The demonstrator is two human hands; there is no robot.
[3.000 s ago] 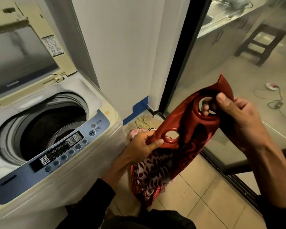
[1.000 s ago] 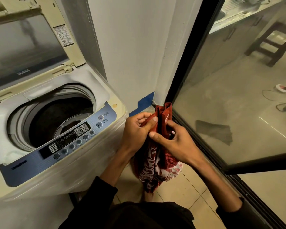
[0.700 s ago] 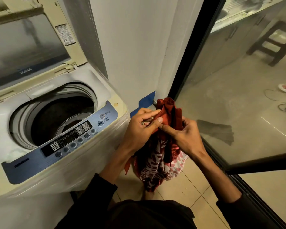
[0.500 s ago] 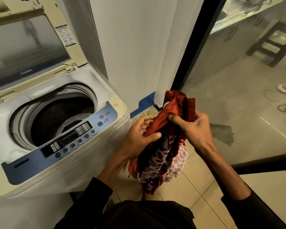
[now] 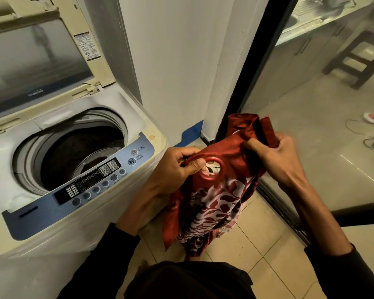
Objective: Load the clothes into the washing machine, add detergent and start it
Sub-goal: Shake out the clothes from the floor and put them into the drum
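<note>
A red curtain (image 5: 220, 197) with round eyelet rings and a red-and-white leaf print hangs in front of me, right of the washing machine (image 5: 52, 214). My left hand (image 5: 177, 169) pinches its top edge beside one ring (image 5: 212, 169). My right hand (image 5: 274, 156) grips the bunched folds of the top band, a little higher and to the right. The cloth's lower end reaches the tiled floor. The top-loading machine stands with its lid (image 5: 37, 57) raised, and dark cloth lies in the drum (image 5: 80, 154). Its blue control panel (image 5: 84, 186) faces me.
A white wall and pillar (image 5: 181, 67) stand right behind the machine. A black-framed glass door (image 5: 311, 104) runs along the right; through it show a floor with a cable, a dark wooden stool (image 5: 358, 55) and a counter. Beige floor tiles (image 5: 257, 244) lie underfoot.
My hands have moved apart along the curtain's top band: the right one went right with the gathered folds, and the left now holds the edge by a newly exposed ring.
</note>
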